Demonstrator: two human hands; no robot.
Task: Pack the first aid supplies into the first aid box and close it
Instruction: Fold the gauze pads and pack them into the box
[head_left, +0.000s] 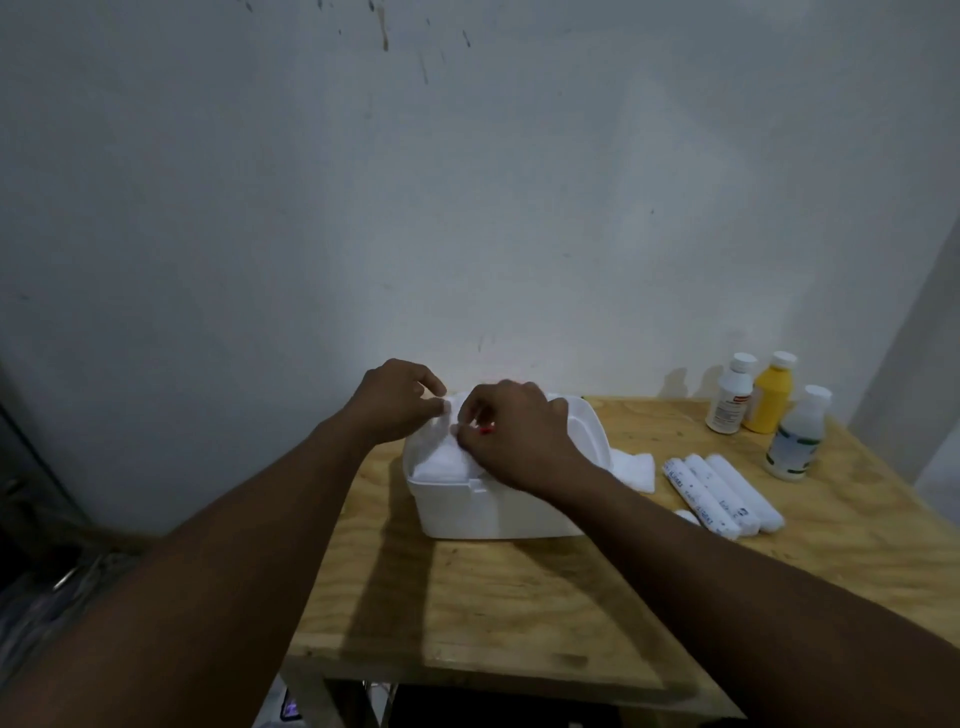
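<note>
A white first aid box (457, 506) stands open on the wooden table (519, 597), with white cloth or gauze (441, 460) lying inside it. Both my hands are over the box. My left hand (395, 400) pinches the far edge of the white material at the box's back left. My right hand (519, 441) presses down on the same material, and a small red thing (487, 430) shows at its fingertips. The lid (584, 426) stands up behind my right hand. Three wrapped bandage rolls (722, 493) lie to the right of the box.
Three bottles stand at the back right: a white one (732, 395), a yellow one (771, 395) and a clear one with a green label (797, 436). A folded white cloth (636, 467) lies right of the box. The wall is close behind; the table's left edge is near the box.
</note>
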